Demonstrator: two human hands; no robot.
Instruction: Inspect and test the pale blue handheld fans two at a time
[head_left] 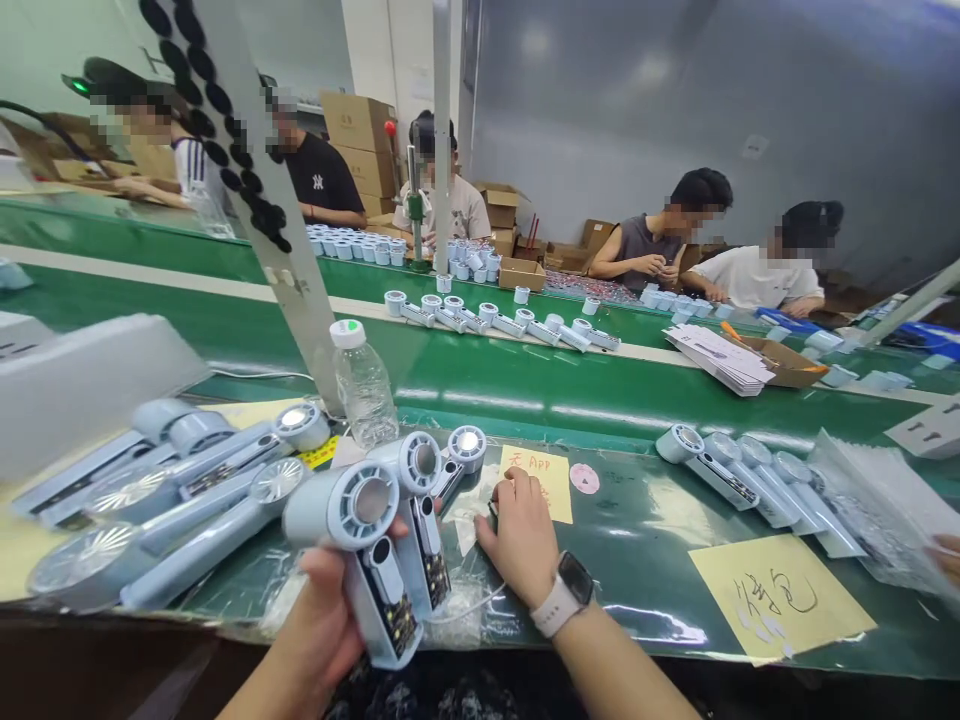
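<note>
My left hand (322, 610) is wrapped round two light-blue handheld fans, a nearer fan (386, 600) and a farther fan (426, 550). Both are tilted, heads up, with circuit boards exposed in their handles. My right hand (521, 540), with a watch at the wrist, is on the bench with curled fingers beside a yellow note (559, 480). Something small and dark shows at its thumb, too hidden to name. A white cable (472, 608) runs between the hands. Another fan (466, 448) lies just behind the held ones.
Several fans (187, 520) lie piled at left; more fans (757, 470) form a row at right beside a plastic bag (862, 500). A clear bottle (364, 385) stands near a metal post (292, 270). Fan parts (502, 320) line the green conveyor (480, 375), with several people working beyond.
</note>
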